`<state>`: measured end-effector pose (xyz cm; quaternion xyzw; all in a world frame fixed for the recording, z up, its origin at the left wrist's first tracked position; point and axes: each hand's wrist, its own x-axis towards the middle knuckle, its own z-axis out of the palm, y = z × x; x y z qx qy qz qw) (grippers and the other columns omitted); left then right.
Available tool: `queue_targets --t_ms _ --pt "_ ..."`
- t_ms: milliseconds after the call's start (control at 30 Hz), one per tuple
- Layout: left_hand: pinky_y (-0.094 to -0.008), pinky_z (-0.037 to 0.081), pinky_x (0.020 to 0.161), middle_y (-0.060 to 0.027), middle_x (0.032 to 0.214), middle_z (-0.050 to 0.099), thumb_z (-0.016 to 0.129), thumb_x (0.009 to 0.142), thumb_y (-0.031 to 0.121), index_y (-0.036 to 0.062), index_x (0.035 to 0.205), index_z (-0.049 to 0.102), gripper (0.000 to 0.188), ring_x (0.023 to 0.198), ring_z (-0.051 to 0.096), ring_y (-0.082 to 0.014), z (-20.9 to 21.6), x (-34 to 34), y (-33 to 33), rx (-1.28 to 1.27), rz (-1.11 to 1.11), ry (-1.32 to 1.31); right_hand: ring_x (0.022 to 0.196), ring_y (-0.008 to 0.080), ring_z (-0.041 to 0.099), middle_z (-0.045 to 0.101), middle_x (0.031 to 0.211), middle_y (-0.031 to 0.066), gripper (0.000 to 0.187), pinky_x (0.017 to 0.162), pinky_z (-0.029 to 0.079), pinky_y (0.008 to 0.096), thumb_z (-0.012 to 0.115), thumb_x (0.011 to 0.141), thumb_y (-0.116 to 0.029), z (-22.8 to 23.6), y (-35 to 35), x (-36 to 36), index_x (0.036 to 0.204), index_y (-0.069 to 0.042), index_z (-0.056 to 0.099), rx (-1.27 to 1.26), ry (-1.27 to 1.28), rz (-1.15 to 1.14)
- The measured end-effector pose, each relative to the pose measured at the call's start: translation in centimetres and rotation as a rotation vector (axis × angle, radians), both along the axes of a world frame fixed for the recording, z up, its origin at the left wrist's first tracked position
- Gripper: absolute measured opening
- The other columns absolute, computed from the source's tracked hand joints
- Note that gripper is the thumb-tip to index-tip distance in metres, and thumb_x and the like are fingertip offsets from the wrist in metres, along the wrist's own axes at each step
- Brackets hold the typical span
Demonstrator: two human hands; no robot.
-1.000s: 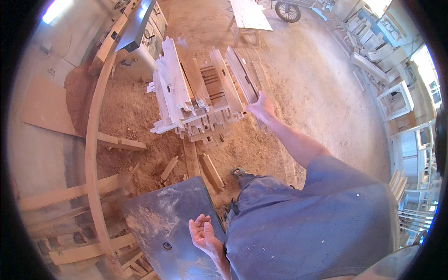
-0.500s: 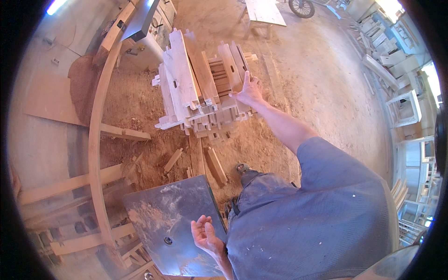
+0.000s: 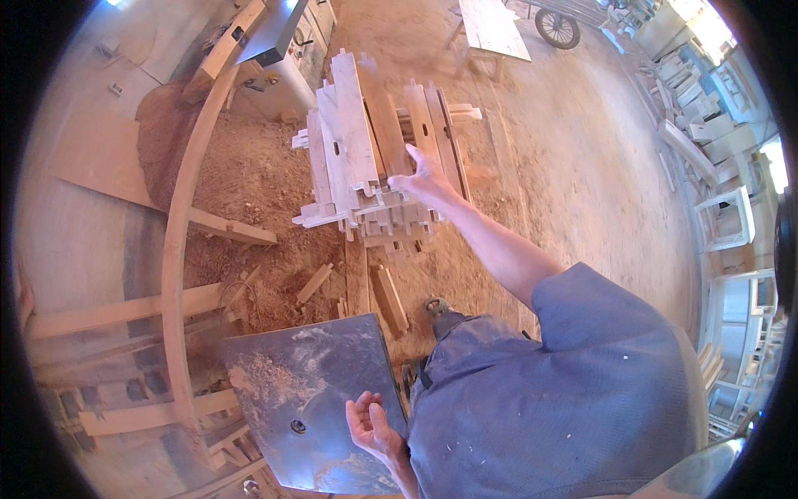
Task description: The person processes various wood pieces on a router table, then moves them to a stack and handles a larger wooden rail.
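My right hand reaches out over a stack of pale wooden pieces with tenoned ends and slots. Its thumb and fingers are spread apart, at the near end of a brownish middle board. Whether the fingertips touch the board cannot be made out. Just right of the hand lie two narrower slotted pieces. My left hand hangs low, palm turned up and fingers loosely curled, with nothing in it. Beneath or beside it is a dark, dusty panel with a round hole.
A long timber beam stands at the left, near a sawdust heap. Offcuts lie on the dusty floor by my feet. A machine and a low table stand farther off. White frames line the right side.
My right hand has moved left, from the right-hand slotted pieces to the near end of the middle board. My left hand stays nearly still. The whole view has shifted slightly.
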<state>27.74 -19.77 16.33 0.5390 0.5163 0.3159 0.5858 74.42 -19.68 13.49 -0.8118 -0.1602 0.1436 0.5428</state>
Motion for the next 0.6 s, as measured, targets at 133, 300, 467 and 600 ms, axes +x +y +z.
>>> queue_targets --t_ms 133,300,467,600 --pt "-0.0389 0.057 0.094 -0.0191 0.122 0.068 0.063 0.097 0.003 -0.0119 0.148 0.042 0.057 0.102 0.069 -0.0267 -0.5 0.0 -0.1 -0.008 0.01 -0.049 0.135 0.0387 0.054 0.052 0.145 0.031 0.101 0.115 0.043 0.0419 0.077 0.075 -0.011 0.8 1.6 0.4 0.158 0.008 0.024 -0.194 -0.077 -0.026" --pt "-0.037 0.057 0.093 -0.018 0.119 0.07 0.062 0.096 0.001 -0.0117 0.144 0.047 0.052 0.104 0.069 -0.0254 -0.5 -0.4 0.3 -0.016 -0.002 -0.058 0.126 0.0339 0.061 0.058 0.138 0.0276 0.084 0.099 0.054 0.0373 0.062 0.074 0.003 1.2 -0.2 2.9 0.154 0.007 0.036 -0.18 0.101 -0.088" --pt "-0.0384 0.057 0.095 -0.0168 0.121 0.069 0.062 0.097 0.001 -0.0111 0.147 0.044 0.055 0.101 0.069 -0.0249 -1.4 -1.6 1.0 0.002 -0.052 -0.073 0.102 0.03 0.07 0.062 0.12 0.0265 0.085 0.076 0.064 0.0332 0.053 0.067 0.007 1.7 -4.6 4.3 0.15 0.011 0.039 0.593 0.648 -0.059" --pt "-0.0377 0.057 0.094 -0.018 0.121 0.068 0.061 0.096 -0.001 -0.0116 0.145 0.046 0.053 0.104 0.069 -0.0254 -0.8 -1.0 1.3 -0.023 -0.081 -0.082 0.107 0.0321 0.069 0.062 0.123 0.0279 0.083 0.084 0.063 0.0363 0.052 0.066 -0.002 1.1 -7.5 -0.1 0.147 0.016 0.04 0.955 0.745 0.064"
